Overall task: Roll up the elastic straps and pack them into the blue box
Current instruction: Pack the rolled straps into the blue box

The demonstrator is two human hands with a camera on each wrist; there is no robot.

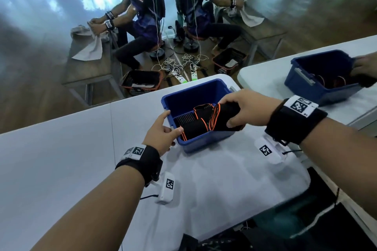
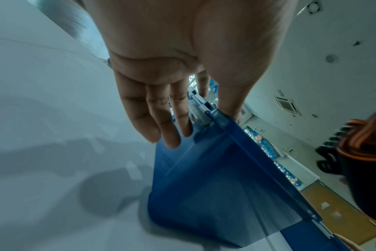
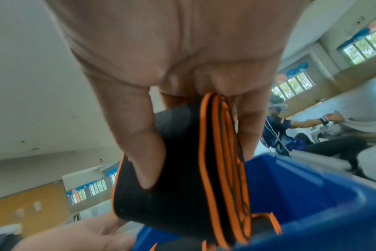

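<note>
The blue box (image 1: 171, 106) stands on the white table (image 1: 61, 169). My left hand (image 1: 166, 128) grips its left rim, thumb inside and fingers (image 2: 172, 129) down the outer wall (image 2: 204, 186). My right hand (image 1: 234, 111) holds a rolled black elastic strap with orange edging (image 1: 221, 117) over the right part of the box. In the right wrist view the thumb (image 3: 140, 152) presses the roll's side (image 3: 182, 178) just above the box rim (image 3: 311, 195). Two more rolled straps (image 1: 194, 128) (image 1: 204, 109) lie inside the box.
A second blue box (image 1: 302, 83) with straps sits on the neighbouring table at right, another person's hand (image 1: 365, 65) on it. Beyond the table two seated people (image 1: 142, 16) handle towels at low benches, with baskets (image 1: 140, 82) and cables on the floor.
</note>
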